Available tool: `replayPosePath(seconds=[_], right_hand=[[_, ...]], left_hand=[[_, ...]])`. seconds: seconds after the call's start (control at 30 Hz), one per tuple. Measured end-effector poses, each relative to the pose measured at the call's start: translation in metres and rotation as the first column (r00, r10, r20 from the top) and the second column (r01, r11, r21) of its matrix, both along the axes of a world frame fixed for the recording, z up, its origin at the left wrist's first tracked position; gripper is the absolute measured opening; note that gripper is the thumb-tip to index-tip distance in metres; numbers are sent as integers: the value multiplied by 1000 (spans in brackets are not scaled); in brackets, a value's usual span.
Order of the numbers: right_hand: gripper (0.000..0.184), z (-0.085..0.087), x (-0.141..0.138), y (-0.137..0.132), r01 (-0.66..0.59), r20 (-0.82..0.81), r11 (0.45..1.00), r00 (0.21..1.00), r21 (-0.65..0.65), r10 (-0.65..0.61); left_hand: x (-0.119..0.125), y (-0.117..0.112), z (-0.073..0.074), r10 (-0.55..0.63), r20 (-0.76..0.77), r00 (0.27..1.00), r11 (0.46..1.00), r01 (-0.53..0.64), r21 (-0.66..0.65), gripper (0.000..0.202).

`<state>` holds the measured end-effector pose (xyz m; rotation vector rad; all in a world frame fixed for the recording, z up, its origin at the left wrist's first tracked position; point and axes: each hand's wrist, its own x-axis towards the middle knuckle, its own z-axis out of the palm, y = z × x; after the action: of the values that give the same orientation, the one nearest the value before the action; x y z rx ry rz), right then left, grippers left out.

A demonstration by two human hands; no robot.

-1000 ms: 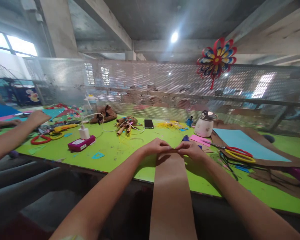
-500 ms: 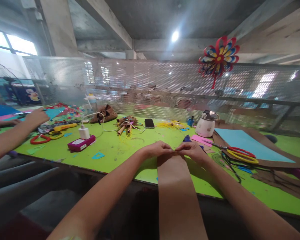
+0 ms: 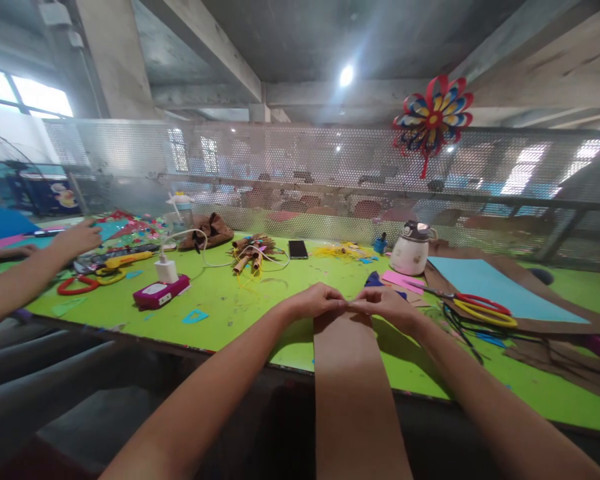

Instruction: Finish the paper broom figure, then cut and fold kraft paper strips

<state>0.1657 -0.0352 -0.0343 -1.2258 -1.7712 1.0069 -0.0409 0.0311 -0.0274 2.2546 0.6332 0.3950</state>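
A long strip of brown paper (image 3: 355, 387) runs from the table down over its front edge toward me. My left hand (image 3: 321, 300) pinches the strip's far end near its left corner. Close beside it, my right hand (image 3: 386, 307) pinches the same end, thumb and fingers pressed together. The far edge looks slightly rolled or folded under the fingertips, which partly hide it. Just behind my right hand lie a dark blue piece (image 3: 373, 279) and a pink paper slip (image 3: 403, 281).
Right: red-and-yellow-handled scissors (image 3: 485, 310), light blue paper (image 3: 505, 287), a white jug (image 3: 411, 250). Left: a purple power block (image 3: 161, 291), a bundle of brown paper rolls (image 3: 253, 253), a phone (image 3: 298, 249). A co-worker's arm (image 3: 40, 273) reaches in at far left. Behind stands a perforated metal screen (image 3: 280, 160).
Both hands stay at the strip's end, their fingers shifting slightly along the edge. The co-worker's hand at the left has moved a little. The view has tilted slightly.
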Motion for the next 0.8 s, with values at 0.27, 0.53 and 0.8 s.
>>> replayPosePath(seconds=[0.27,0.53,0.8], right_hand=[[32,-7,2,7,9,-77,999,997,34,-6],[32,-7,2,5,16,-95,1000,995,24,-13],[35,-3,-2,2,86,20,993,996,79,-88]], left_hand=[[1,-1,1,12,38,999,997,-15,76,30],[1,-3,1,41,62,997,994,-47,96,26],[1,-3,0,32,72,997,985,-44,168,25]])
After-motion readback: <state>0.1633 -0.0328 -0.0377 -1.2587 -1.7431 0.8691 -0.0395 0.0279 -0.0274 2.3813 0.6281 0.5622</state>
